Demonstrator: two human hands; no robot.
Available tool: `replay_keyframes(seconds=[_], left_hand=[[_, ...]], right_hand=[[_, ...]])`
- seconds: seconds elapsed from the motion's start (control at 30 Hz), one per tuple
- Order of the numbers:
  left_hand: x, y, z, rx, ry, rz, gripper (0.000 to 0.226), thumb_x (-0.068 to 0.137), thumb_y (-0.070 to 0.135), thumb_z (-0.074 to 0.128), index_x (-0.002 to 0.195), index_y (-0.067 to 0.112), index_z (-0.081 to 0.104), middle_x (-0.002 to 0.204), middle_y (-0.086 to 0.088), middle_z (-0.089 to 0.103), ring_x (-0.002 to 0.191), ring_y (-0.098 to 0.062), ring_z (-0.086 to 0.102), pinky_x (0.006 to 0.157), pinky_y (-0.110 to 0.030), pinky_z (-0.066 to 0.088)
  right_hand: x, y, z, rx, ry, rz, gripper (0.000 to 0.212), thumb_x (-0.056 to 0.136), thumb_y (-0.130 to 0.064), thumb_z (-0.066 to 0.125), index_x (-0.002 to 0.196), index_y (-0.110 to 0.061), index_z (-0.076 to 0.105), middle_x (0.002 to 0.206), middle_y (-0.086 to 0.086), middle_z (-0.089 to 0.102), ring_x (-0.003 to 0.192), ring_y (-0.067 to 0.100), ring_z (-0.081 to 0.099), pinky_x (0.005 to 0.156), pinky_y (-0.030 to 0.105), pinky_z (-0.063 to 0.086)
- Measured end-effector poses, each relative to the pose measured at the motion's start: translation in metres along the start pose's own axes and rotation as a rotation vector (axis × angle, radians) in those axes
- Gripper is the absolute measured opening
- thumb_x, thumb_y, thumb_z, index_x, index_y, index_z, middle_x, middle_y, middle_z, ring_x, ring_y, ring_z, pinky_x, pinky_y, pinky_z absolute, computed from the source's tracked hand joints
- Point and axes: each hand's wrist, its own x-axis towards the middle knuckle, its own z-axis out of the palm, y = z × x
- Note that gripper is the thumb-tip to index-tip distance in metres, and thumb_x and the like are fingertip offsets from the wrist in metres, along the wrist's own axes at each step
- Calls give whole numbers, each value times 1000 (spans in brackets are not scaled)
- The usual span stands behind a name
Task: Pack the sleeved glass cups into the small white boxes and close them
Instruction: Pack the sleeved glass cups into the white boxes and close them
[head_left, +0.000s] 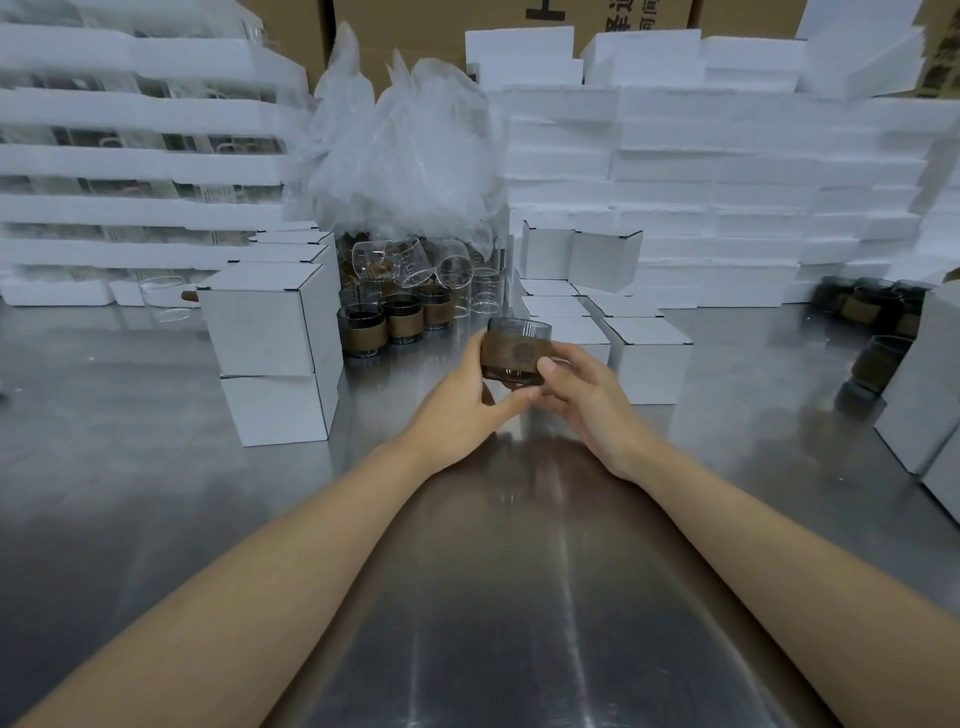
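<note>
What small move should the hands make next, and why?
Probably carry the sleeved cup toward the small white boxes right of it: left hand and right hand grip it above the table, not yet boxed. Which box is open, I cannot tell.

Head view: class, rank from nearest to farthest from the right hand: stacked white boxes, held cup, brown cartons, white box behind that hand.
1. Held cup, gripped in the right hand itself.
2. White box, just behind the hand.
3. Stacked white boxes, over on the left.
4. Brown cartons, at the back.
</note>
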Motion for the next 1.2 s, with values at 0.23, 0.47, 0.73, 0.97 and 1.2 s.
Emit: replay_keyframes(seconds=[0.23, 0.47, 0.73, 0.97, 1.2], left_hand=[[1, 0, -3, 50, 150, 73, 93, 73, 56, 74, 148, 26, 27, 123, 13, 40, 90, 1, 52, 88, -33, 49], [7, -5, -4, -193, 121, 15, 95, 79, 20, 78, 153, 20, 19, 110, 10, 54, 69, 5, 53, 68, -12, 44], [8, -5, -4, -358, 56, -38, 80, 80, 9, 77, 147, 23, 36, 113, 2, 64, 55, -8, 53, 55, -19, 47], [2, 6, -6, -432, -15, 0, 52, 82, 31, 71, 129, 27, 51, 88, 14, 71, 59, -13, 60, 55, -21, 49], [2, 10, -7, -322, 197, 44, 74, 76, 28, 80, 136, 42, 39, 114, 16, 58, 81, -4, 58, 61, -16, 44]], right_hand=[[-1, 2, 3, -307, 137, -158, 28, 88, -27, 69, 112, -34, 57, 100, -4, 67, 88, 16, 69, 87, 43, 56], [-2, 4, 2, -453, 45, -237, 56, 74, -40, 74, 117, -56, 42, 111, -15, 44, 89, 9, 66, 80, 17, 51], [-1, 8, 0, -489, 73, -262, 57, 82, -21, 75, 115, -51, 41, 110, -11, 51, 82, 17, 64, 76, 24, 50], [-3, 2, 2, -380, 42, -301, 56, 84, -18, 71, 128, -25, 37, 127, -3, 55, 101, 11, 64, 83, 18, 46], [-7, -3, 7, -559, 188, -498, 65, 76, -25, 76, 126, -37, 37, 119, -28, 46, 105, -3, 55, 85, 17, 49]])
